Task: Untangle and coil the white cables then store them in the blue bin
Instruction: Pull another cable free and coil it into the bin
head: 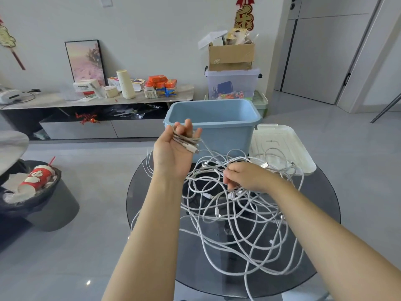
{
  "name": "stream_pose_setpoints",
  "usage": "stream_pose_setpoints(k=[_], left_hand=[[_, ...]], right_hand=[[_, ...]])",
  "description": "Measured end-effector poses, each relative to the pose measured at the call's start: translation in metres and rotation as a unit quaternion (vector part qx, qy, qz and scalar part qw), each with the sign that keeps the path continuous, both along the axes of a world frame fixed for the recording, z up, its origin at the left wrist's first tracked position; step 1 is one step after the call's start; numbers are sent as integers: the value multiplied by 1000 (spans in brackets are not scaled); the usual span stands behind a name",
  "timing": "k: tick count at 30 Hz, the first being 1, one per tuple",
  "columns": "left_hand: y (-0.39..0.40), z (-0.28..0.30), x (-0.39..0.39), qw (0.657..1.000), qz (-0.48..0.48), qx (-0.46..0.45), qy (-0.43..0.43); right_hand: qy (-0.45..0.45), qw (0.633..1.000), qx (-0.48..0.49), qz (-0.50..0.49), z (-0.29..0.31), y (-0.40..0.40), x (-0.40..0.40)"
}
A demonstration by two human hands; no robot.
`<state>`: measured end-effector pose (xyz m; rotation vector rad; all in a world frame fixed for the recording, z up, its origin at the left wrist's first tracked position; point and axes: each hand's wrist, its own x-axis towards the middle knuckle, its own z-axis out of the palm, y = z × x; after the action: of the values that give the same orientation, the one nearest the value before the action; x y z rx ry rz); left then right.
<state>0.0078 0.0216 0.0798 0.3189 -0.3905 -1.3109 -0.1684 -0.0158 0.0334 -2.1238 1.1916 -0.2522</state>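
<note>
Left hand is gripping a few cable ends, fingers curled round them, w/ blue bin just behind, seemingly empty. Right hand is pinching into tangled white cables sprawling on worktop below. Coiling barely started, prob.

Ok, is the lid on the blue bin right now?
No, the blue bin stands open; the white lid lies beside it on the table.

A home living room: a low media console cluttered with snacks, framed picture, festive wall ornament.
</note>
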Motion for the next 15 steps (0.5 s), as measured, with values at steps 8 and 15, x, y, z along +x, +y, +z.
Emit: stream_pose_setpoints(k=[8, 15], left_hand=[[-8, -31, -19, 700, 187, 15, -689], [0, -30, -16, 491, 83, 79, -863]], right_hand=[[139, 962, -235, 18, 17, 7, 5], [23, 945, -325, -28, 14, -9, -8]])
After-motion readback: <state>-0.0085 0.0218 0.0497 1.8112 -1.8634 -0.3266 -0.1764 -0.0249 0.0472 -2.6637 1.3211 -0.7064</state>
